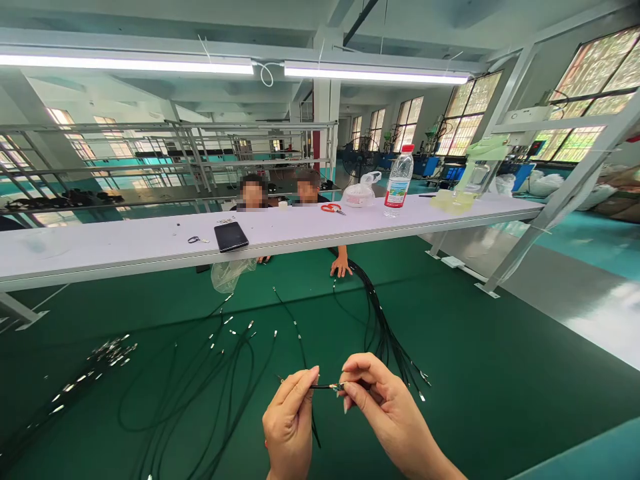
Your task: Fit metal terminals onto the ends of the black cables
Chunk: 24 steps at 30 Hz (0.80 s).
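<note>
Between my two hands, low in the middle of the view, a thin black cable runs level above the green table. My left hand pinches it a short way back from its end, and the cable's tail hangs below. Thumb and fingertips of my right hand are closed on the small connector at the cable's end, partly covering it. Just beyond, another black cable with pale pieces along it lies on the table. To the right is a thick bundle of black cables.
Loose cables spread on the left of the green mat, beside a pile of silvery cable ends. A raised shelf holds a bottle, scissors and a phone. A co-worker's hand rests near the bundle.
</note>
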Available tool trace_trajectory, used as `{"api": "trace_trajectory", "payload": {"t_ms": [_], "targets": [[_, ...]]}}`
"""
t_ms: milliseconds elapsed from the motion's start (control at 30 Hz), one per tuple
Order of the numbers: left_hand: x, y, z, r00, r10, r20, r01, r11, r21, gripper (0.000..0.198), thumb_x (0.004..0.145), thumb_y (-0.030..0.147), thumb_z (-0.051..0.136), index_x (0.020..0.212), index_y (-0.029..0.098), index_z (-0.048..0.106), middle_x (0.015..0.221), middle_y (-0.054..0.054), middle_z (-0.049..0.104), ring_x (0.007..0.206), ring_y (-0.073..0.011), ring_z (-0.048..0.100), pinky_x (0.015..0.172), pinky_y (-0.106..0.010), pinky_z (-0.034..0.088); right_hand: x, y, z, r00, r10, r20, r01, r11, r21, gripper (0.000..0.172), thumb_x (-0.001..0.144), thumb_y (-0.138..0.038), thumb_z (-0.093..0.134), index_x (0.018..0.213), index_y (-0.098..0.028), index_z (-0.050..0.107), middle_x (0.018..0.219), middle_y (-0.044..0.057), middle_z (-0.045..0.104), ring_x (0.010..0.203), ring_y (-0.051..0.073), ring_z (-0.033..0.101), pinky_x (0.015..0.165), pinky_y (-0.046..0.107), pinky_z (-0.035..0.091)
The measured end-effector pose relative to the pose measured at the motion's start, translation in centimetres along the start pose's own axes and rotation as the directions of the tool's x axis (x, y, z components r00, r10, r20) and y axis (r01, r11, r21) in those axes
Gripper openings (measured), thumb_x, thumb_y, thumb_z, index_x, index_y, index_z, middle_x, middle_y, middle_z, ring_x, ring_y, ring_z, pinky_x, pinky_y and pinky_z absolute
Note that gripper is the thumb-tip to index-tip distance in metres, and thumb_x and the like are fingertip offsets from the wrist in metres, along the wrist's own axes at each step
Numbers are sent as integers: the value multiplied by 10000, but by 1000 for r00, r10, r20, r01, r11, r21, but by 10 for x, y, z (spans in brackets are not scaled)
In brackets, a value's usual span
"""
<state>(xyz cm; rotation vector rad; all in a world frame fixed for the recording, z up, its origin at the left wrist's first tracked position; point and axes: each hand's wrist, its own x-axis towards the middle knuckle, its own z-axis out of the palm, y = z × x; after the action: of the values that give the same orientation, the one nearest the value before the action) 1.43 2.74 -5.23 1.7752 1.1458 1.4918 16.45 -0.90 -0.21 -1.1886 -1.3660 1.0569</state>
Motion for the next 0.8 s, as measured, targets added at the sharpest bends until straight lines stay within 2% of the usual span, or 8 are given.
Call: {"api": "trace_trajectory", "payload": {"t_ms": [133, 267, 500, 567, 633, 700, 767, 800], "targets": [[-1, 0, 0, 995, -76, 65, 81, 994, -78, 236, 774, 186, 533, 940, 249, 689, 879, -56, 652, 680, -112, 607, 627, -184, 507, -1, -1, -1, 1000, 10, 1, -10, 999, 33, 174, 882, -329, 444, 965, -177, 461, 774, 29, 555, 672, 115, 542, 706, 254, 449], [0, 6, 1, 975, -141, 174, 170, 972, -162, 195, 765, 236, 559, 898, 212, 700, 768, -59, 639, 570, -98, 559, 561, -189, 473, 0, -2, -2, 999, 31, -7, -30, 997, 72, 180, 873, -341, 466, 923, -168, 477, 772, 27, 542, 668, 114, 546, 687, 248, 449], [0, 20, 7, 890, -308, 336, 408, 868, -283, 233, 771, 337, 557, 829, 164, 701, 687, -62, 613, 561, -91, 519, 540, -178, 423, -4, -9, 4, 995, 94, 37, -100, 963, 251, 190, 861, -333, 501, 897, -153, 451, 716, 12, 536, 653, 106, 549, 673, 238, 438], [-1, 20, 8, 850, -360, 385, 486, 818, -308, 256, 763, 359, 568, 788, 136, 692, 664, -57, 584, 550, -79, 489, 518, -170, 386, -3, -10, 4, 994, 93, 57, -106, 950, 294, 201, 859, -335, 506, 904, -152, 437, 703, 11, 537, 638, 107, 547, 650, 237, 434], [-1, 18, 5, 780, -442, 444, 610, 697, -378, 269, 754, 370, 585, 770, 115, 672, 597, -31, 531, 511, -52, 434, 486, -156, 328, 2, -3, 1, 993, 54, 102, -87, 934, 346, 238, 862, -373, 487, 926, -151, 430, 695, 16, 544, 622, 113, 534, 635, 248, 427], [0, 17, -2, 703, -499, 507, 711, 458, -534, 266, 750, 375, 595, 796, 120, 654, 519, 13, 448, 457, -20, 347, 462, -148, 271, 12, 19, -2, 994, 36, 103, -70, 938, 341, 291, 869, -428, 443, 947, -147, 448, 746, 40, 561, 676, 129, 525, 679, 268, 419], [4, 21, -13, 669, -495, 554, 697, 158, -699, 230, 745, 365, 606, 809, 147, 640, 481, 47, 357, 427, -6, 259, 449, -152, 239, 24, 55, 0, 983, 181, 8, -177, 944, 277, 296, 848, -428, 467, 948, -150, 486, 908, 68, 563, 842, 147, 509, 806, 279, 392], [6, 24, -20, 674, -475, 566, 654, 28, -756, 194, 739, 347, 616, 792, 162, 636, 480, 55, 323, 421, -4, 224, 442, -156, 231, 28, 78, 5, 933, 357, -52, -333, 906, 260, 277, 794, -376, 561, 953, -160, 497, 1016, 71, 536, 951, 156, 484, 878, 275, 363]]}}
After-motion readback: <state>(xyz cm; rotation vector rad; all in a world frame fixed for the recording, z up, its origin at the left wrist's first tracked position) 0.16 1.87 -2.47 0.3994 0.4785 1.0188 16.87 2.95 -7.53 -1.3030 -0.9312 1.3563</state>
